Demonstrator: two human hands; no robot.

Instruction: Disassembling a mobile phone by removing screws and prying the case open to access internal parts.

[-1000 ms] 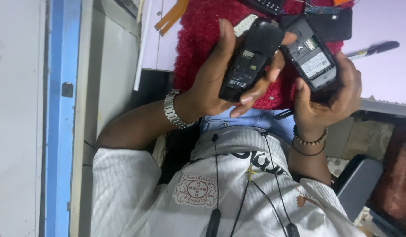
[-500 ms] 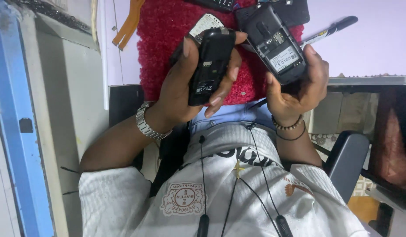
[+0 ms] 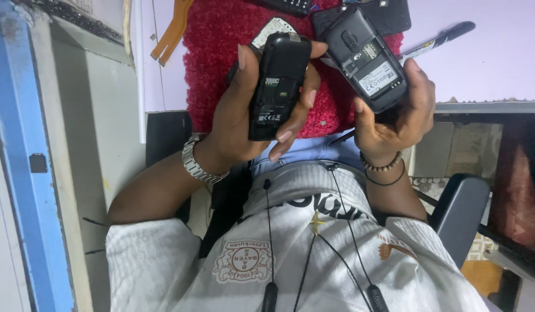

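My left hand (image 3: 235, 118), with a metal watch at the wrist, grips a black phone (image 3: 278, 86) upright, its open back facing me. My right hand (image 3: 397, 118), wearing bead bracelets, holds a second black phone (image 3: 365, 58) tilted to the left, back cover off, with a white label showing in the battery bay. Both phones hover above a red fuzzy mat (image 3: 212, 52) on the table. A light-coloured phone cover (image 3: 273, 28) lies on the mat behind the left phone.
A black pen (image 3: 443, 36) lies on the pale table (image 3: 487, 69) to the right. An orange strip (image 3: 172, 29) sits left of the mat, and more dark phone parts (image 3: 389, 14) lie at its top. A chair armrest (image 3: 458, 208) is lower right, a blue frame (image 3: 19, 150) far left.
The view has swung, so both hands and phones now sit further left in the frame. The two phones, close together a second ago, are slightly further apart. Both grips are unchanged.
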